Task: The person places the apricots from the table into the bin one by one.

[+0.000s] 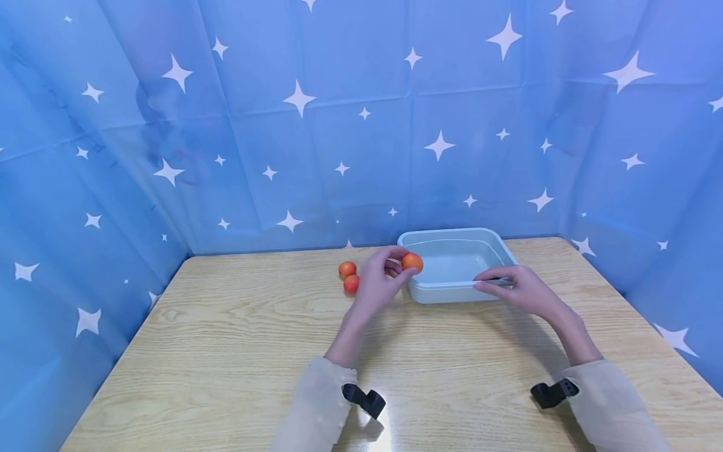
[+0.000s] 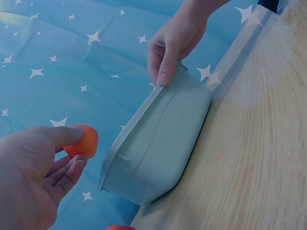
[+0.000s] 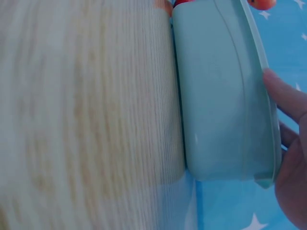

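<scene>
My left hand [image 1: 380,280] pinches a small round orange-red fruit [image 1: 412,262] between thumb and fingers, just at the left end of a pale blue-green plastic basin [image 1: 452,294]. In the left wrist view the fruit [image 2: 85,142] is above rim height, apart from the basin. My right hand [image 1: 524,290] grips the basin's rim near its front right corner; the right wrist view has the thumb on the outside of the rim and the fingers inside. Nothing shows on the visible part of the basin floor.
Two more orange-red fruits [image 1: 351,284] lie on the wooden table [image 1: 237,351] left of my left hand, and something orange shows partly behind that hand. A blue curtain with white stars [image 1: 350,138] hangs behind the table and along both sides.
</scene>
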Demonstrator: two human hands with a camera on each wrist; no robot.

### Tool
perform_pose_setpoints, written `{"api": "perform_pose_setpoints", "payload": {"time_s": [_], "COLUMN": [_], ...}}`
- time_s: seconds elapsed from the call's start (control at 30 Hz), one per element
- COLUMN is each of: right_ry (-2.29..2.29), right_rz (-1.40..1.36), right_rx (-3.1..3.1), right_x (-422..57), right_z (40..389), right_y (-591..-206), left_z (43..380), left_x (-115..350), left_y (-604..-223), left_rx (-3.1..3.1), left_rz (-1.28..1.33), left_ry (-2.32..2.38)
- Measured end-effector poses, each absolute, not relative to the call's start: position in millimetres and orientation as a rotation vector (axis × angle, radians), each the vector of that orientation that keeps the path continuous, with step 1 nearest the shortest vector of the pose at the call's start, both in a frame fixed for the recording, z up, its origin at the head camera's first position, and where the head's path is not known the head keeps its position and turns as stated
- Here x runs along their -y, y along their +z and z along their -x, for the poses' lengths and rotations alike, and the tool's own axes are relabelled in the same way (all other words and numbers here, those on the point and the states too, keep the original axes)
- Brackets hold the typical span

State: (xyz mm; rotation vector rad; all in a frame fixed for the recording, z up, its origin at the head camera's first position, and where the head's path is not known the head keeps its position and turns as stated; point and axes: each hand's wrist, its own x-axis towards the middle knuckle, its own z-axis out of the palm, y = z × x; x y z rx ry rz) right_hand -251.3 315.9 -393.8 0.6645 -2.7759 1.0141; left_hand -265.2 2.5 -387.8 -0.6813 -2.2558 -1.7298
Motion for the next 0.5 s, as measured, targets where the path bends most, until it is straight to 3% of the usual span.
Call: {"api": "perform_pose_setpoints", "payload": {"time_s": [0.5], "right_ry": [1.018], "right_rz": [-0.646], "right_rx": [2.788], "right_x": [-316.6], "right_z": [251.1], "right_y": [-393.5], "left_z": [264.5], "left_x": [-5.3], "left_y": [-395.2], "left_rx": [2.306], "left_rz": [0.649], "left_ry": [-1.784]}}
